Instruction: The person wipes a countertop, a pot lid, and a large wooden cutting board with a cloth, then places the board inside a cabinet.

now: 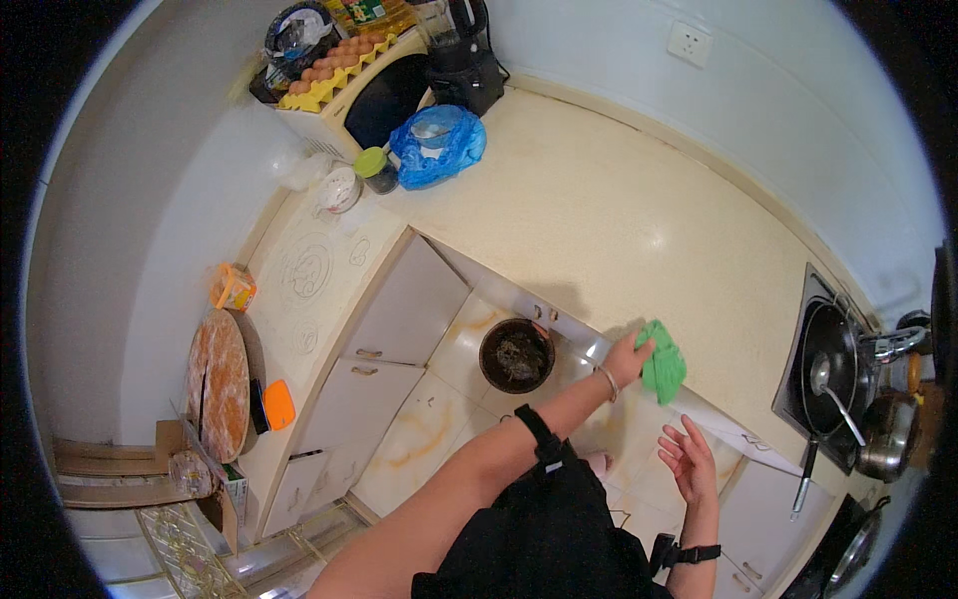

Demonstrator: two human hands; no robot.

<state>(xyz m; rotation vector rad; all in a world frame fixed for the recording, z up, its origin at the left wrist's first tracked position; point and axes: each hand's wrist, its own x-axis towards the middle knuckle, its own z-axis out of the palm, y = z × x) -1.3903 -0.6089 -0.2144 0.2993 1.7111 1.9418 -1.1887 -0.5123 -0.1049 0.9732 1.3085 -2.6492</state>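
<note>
My left hand (629, 356) grips a green cloth (663, 362) at the front edge of the cream countertop (614, 217). Part of the cloth lies over the edge. To its right and lower in the view, my right hand (688, 457) is held in the air with its fingers apart and nothing in it. On the tiled floor, left of the cloth, stands a dark round bin (516, 356) with dark contents; part of its rim is close to the cabinet front.
Back left are a blue plastic bag (438, 146), a green-lidded jar (376, 170), a bowl (340, 190), a blender (464, 75) and a microwave (382, 97) bearing eggs. A floury round board (218, 385) leans left. A wok (829, 367) sits in the sink at right.
</note>
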